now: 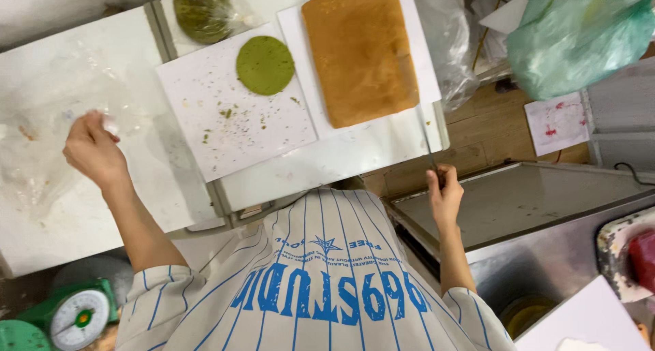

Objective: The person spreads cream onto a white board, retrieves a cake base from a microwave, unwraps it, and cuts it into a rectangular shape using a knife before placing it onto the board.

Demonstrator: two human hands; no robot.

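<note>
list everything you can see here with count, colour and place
sponge cake slab: 1, golden brown, on white board at top centre
green disc: 1, green, on speckled white board
bagged green disc: 1, dark green, in clear bag at top
clear plastic sheet: 1, transparent, left table
long knife: 1, thin blade, beside the cake board
green plastic bag: 1, pale green, top right
kitchen scale: 1, green, bottom left
left hand: grip pinching the plastic sheet
right hand: grip around the knife handle
</note>
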